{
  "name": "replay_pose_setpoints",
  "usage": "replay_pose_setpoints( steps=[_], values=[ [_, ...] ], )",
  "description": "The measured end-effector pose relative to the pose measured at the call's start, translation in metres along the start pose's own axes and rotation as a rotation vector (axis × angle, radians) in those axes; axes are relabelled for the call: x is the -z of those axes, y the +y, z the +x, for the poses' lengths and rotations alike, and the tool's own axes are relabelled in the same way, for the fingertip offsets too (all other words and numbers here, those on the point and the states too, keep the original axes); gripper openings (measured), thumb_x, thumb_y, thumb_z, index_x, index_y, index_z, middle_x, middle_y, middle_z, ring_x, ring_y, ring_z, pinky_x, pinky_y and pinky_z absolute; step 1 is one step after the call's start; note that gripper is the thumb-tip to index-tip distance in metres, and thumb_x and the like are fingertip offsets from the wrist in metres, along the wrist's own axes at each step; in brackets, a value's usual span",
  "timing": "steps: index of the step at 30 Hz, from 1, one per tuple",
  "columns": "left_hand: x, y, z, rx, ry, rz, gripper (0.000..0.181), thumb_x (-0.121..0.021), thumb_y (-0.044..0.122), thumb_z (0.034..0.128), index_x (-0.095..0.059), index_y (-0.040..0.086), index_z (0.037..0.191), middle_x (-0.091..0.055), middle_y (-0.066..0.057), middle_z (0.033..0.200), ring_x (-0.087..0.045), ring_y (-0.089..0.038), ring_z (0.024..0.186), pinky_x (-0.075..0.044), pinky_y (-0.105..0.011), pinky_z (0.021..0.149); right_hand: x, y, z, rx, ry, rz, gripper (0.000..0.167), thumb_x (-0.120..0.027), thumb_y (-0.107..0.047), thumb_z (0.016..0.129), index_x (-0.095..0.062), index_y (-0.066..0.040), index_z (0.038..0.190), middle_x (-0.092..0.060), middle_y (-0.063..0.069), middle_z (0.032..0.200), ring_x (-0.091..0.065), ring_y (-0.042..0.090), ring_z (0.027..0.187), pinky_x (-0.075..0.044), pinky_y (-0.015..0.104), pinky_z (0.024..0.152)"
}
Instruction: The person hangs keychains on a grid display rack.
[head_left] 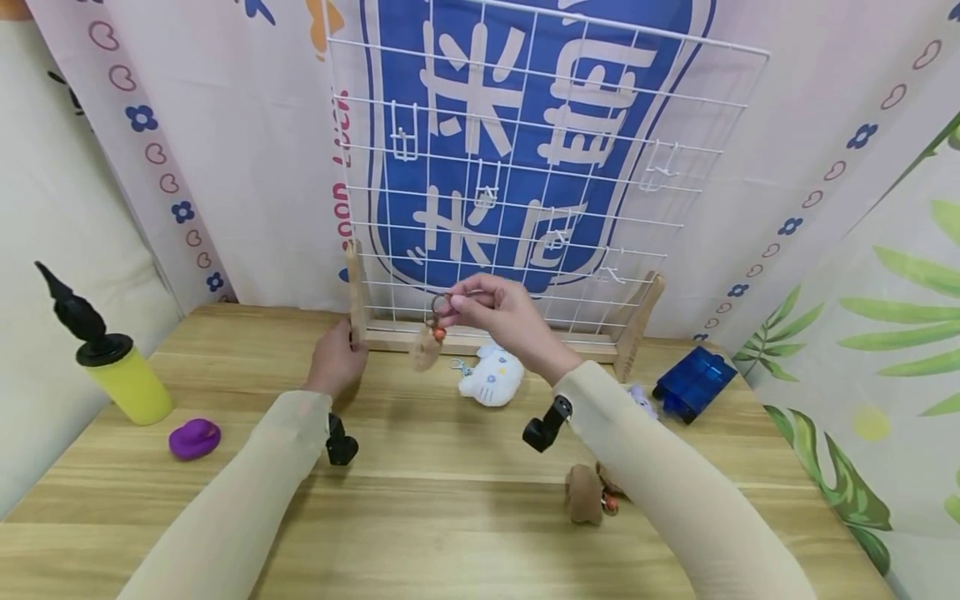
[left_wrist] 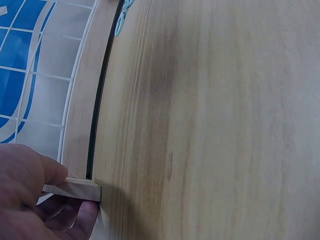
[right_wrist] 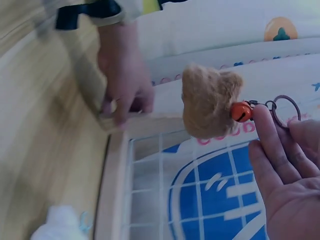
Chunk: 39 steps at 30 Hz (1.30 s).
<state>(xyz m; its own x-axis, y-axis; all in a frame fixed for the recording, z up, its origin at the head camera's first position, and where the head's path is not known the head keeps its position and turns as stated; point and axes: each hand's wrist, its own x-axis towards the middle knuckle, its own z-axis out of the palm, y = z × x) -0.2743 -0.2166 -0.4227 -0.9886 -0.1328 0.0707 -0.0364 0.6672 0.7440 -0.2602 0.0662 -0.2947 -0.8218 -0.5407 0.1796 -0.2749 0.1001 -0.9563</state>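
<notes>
My right hand pinches the metal ring of a furry brown plush keychain between thumb and fingers. An orange bell hangs between ring and plush. The keychain dangles before the lower left of a white wire grid rack. With my left hand I grip the wooden left foot of that rack, thumb on one side and fingers on the other. Below the right hand, a white cat-face plush keychain with a light blue clasp lies by the rack's base.
Several wire hooks hang on the grid. Under the right forearm lies another brown plush with an orange bell. A blue translucent box stands to the right. A yellow-and-black pump and a purple object are on the left.
</notes>
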Motion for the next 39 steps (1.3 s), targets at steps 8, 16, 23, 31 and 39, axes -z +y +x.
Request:
replay_pose_setpoints(
  steps=[8, 16, 23, 31, 39],
  values=[
    [-0.002, -0.002, -0.001, 0.001, -0.002, 0.001, 0.049, -0.048, 0.01, 0.1033, -0.043, -0.011, 0.148, -0.061, -0.037, 0.131, -0.062, -0.042, 0.108, -0.055, -0.051, 0.09, -0.013, -0.036, 0.026, 0.111, 0.12, 0.041, 0.019, -0.058, -0.009, 0.106, -0.064, 0.002, 0.121, -0.077, 0.021, 0.113, -0.078, 0.015, 0.094, -0.059, 0.031, 0.101],
    [-0.002, -0.002, -0.004, 0.008, 0.004, 0.017, 0.05, -0.047, 0.011, 0.1034, -0.043, -0.011, 0.148, -0.061, -0.037, 0.132, -0.061, -0.041, 0.106, -0.054, -0.049, 0.088, -0.018, -0.066, 0.05, 0.29, 0.248, -0.009, 0.021, -0.058, -0.009, 0.107, -0.064, 0.005, 0.121, -0.076, 0.023, 0.114, -0.077, 0.014, 0.092, -0.059, 0.028, 0.101],
    [-0.003, -0.001, -0.003, -0.02, 0.007, 0.021, 0.047, -0.049, 0.011, 0.1035, -0.045, -0.012, 0.145, -0.061, -0.037, 0.129, -0.061, -0.042, 0.105, -0.055, -0.051, 0.087, -0.018, -0.099, 0.072, 0.256, 0.342, 0.048, 0.022, -0.058, -0.012, 0.106, -0.065, 0.002, 0.122, -0.078, 0.018, 0.116, -0.077, 0.02, 0.1, -0.057, 0.022, 0.099],
    [-0.003, 0.0, -0.005, -0.033, 0.019, 0.006, 0.047, -0.048, 0.01, 0.1033, -0.045, -0.011, 0.146, -0.064, -0.036, 0.122, -0.061, -0.038, 0.094, -0.053, -0.041, 0.075, -0.023, -0.128, 0.095, 0.196, 0.433, 0.052, 0.02, -0.06, -0.011, 0.105, -0.067, -0.001, 0.121, -0.078, 0.015, 0.117, -0.078, 0.019, 0.101, -0.058, 0.018, 0.093],
    [-0.001, 0.0, -0.004, -0.042, 0.014, 0.033, 0.055, -0.046, 0.008, 0.1006, -0.039, -0.014, 0.15, -0.062, -0.037, 0.125, -0.061, -0.038, 0.096, -0.053, -0.043, 0.078, -0.028, -0.132, 0.102, 0.086, 0.474, 0.014, 0.02, -0.061, -0.012, 0.105, -0.068, -0.003, 0.121, -0.079, 0.011, 0.116, -0.078, 0.015, 0.099, -0.057, 0.014, 0.091]
  ],
)
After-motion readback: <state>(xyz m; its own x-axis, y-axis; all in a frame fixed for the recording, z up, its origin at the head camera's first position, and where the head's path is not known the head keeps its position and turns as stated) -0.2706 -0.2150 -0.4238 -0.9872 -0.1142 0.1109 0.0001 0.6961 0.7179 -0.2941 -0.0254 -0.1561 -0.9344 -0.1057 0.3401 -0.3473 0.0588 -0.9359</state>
